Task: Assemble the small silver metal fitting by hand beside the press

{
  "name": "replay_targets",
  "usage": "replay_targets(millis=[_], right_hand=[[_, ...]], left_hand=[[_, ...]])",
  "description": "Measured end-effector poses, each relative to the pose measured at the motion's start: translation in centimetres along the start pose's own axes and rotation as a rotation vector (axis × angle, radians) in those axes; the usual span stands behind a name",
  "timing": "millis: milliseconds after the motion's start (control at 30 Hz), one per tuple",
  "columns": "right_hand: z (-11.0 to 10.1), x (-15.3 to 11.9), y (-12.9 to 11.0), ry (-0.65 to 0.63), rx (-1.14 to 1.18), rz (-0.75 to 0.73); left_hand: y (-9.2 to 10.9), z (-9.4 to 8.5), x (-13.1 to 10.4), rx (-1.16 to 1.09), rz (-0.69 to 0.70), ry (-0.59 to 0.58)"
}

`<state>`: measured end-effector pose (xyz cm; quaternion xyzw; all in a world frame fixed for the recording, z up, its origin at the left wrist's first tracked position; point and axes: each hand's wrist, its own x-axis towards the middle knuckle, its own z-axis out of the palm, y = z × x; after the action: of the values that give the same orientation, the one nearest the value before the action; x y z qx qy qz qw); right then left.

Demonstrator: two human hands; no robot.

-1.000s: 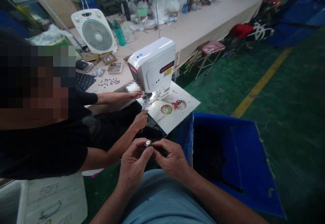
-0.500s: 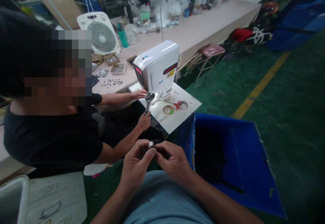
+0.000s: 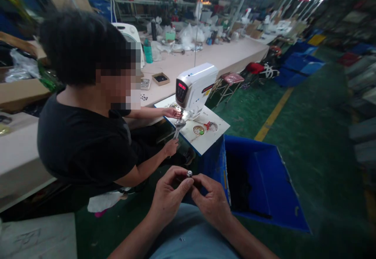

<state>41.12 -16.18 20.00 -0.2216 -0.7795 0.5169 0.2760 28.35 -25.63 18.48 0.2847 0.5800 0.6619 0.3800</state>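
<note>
Pinching a small metal part over the lap

Sitting at the left, a co-worker in a black T-shirt (image 3: 85,141) leans toward the small white worktop (image 3: 205,139). One of that person's hands (image 3: 173,113) rests under the white press machine with the red display (image 3: 195,89); the other (image 3: 170,148) grips the handle of a grey metal wrench (image 3: 178,128) that reaches up to the machine's head. A round brass-coloured mesh disc (image 3: 198,129) lies on the worktop just beside a red-handled tool (image 3: 208,125).

Lower down, the wearer's left hand (image 3: 167,198) and right hand (image 3: 212,202) meet above a blue-grey trouser leg (image 3: 190,237). The fingers (image 3: 185,184) of both hands close narrowly on a small round silver metal part (image 3: 189,173), held at the fingertips, well clear of the worktop. Which hand bears more of the grip cannot be told.

To the right stands an open blue plastic crate (image 3: 264,184) with dark contents, on the green floor (image 3: 317,161) with its yellow line.

The part is tiny and held only at the tips, so a slip could likely send it into the dark crate or onto the floor, where it would be hard to find. The co-worker's wrench hand is near; a sudden swing could plausibly jog the wearer's hands.
</note>
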Motion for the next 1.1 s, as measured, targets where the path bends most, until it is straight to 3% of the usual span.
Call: replay_targets(millis=[200,467,1100], right_hand=[[2.1,-1.6,-1.3,0.035,-0.087,-0.009],[3.8,-2.7,-2.7,0.091,-0.148,-0.037],[5.1,-3.2,-2.6,0.063,-0.115,0.036]], left_hand=[[0.2,-2.0,-1.4,-0.041,-0.003,-0.073],[0.5,-3.4,-2.2,-0.073,0.013,-0.126],[0.7,-5.0,-2.9,-0.052,0.008,-0.145]])
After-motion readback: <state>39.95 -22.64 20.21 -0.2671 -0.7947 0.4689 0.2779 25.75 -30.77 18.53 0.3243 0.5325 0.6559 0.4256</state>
